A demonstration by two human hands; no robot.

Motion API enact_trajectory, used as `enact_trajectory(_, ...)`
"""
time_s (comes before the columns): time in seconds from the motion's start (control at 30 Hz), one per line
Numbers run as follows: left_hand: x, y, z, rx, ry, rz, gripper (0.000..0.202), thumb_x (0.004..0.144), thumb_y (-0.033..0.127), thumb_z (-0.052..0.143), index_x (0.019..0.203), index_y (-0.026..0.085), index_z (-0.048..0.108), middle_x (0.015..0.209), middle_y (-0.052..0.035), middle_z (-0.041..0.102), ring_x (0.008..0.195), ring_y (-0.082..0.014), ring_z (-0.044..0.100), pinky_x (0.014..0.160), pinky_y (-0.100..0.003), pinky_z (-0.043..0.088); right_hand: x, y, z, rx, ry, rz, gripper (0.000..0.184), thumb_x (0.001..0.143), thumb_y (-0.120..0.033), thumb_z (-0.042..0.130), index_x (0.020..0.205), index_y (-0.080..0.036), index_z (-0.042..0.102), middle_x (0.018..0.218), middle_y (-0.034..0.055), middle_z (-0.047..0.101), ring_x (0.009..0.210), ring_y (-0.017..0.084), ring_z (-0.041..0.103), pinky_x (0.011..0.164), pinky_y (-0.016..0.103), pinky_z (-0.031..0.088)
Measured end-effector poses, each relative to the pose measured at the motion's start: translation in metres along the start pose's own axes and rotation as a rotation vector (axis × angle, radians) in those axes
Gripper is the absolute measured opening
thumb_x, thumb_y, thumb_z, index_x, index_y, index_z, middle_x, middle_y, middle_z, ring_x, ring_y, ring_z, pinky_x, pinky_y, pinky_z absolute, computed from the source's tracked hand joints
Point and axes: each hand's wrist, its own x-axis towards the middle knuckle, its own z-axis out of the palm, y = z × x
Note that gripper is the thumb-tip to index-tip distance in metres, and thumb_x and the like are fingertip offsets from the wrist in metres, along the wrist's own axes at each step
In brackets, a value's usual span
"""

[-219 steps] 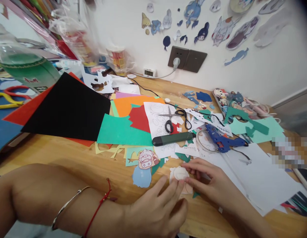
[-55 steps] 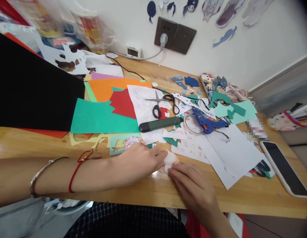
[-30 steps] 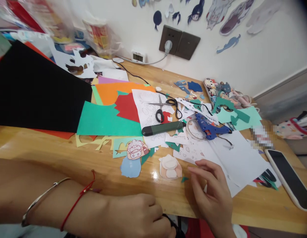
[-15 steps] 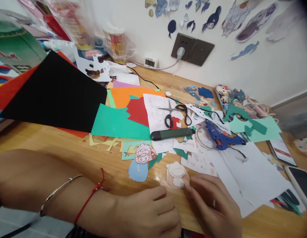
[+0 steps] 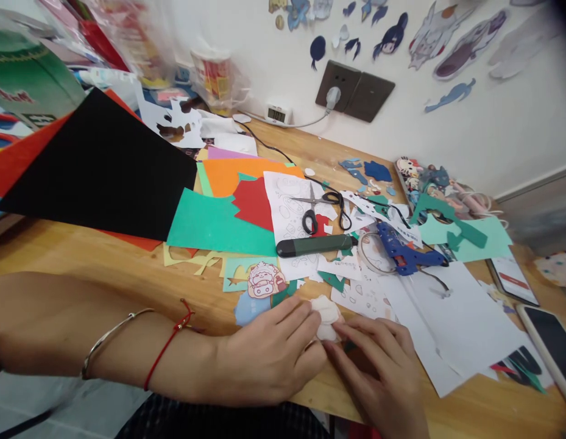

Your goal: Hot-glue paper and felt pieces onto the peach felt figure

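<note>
A small layered cutout, white over pale pink, lies at the front of the desk between my two hands. My left hand reaches in from the left with its fingers curled at the cutout's left edge, covering part of it. My right hand grips the lower right edge between thumb and fingers. Just behind my left hand are a printed sheep-like character cutout and a light blue piece, which is partly hidden.
Black-handled scissors, a dark green cutter-like tool and a blue glue gun lie among paper scraps. Coloured sheets, a black one on top, spread leftward. White paper and a phone are on the right.
My left hand has moved up and right, from in front of the cutout onto its left side. My right hand has shifted slightly left and still touches the cutout.
</note>
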Motion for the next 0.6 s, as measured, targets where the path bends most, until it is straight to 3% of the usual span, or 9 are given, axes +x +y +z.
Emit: enact_trajectory(0.6, -0.0043, 0.0007, 0.0015, 0.029, -0.059, 0.049, 0.019, 0.088, 0.015, 0.039, 0.097, 0.006, 0.053, 0.114, -0.0213, 0.059, 0.108, -0.0312, 0.056, 0.095, -0.044, 0.043, -0.0002, -0.0028, -0.0016, 0.022, -0.031, 0.026, 0.018, 0.072, -0.018, 0.069, 0.089, -0.02, 0.063, 0.087, 0.0043, 0.064, 0.083, 0.018, 0.053, 0.075, 0.034, 0.04)
